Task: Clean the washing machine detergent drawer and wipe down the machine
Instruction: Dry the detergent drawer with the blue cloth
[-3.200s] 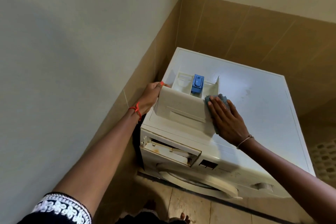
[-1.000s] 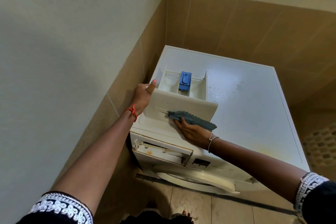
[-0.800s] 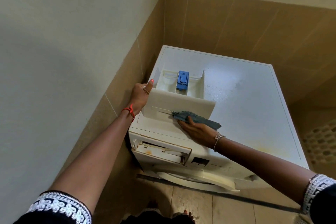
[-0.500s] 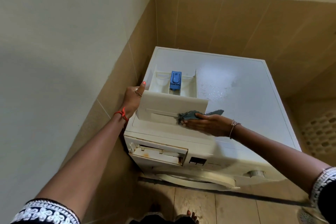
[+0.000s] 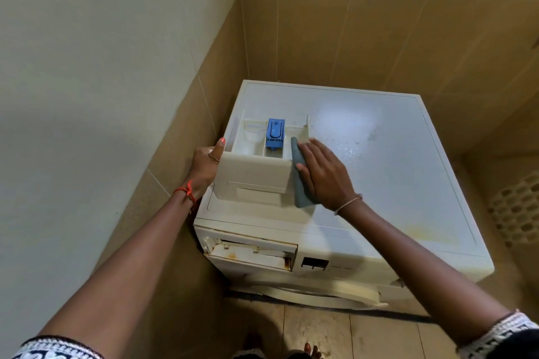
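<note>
Left hand curls round the detergent drawer at its left wall; right hand, fingers straight, presses a grey-blue cloth to its right wall. Washing machine top carries droplets and a yellow stain, likely unwiped. The drawer lies at its front-left corner, out of its slot, mid-clean.

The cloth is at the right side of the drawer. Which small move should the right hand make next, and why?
Probably slide the cloth along the detergent drawer's right wall toward the back: the right hand presses it there, while the left hand grips the opposite side.
</note>
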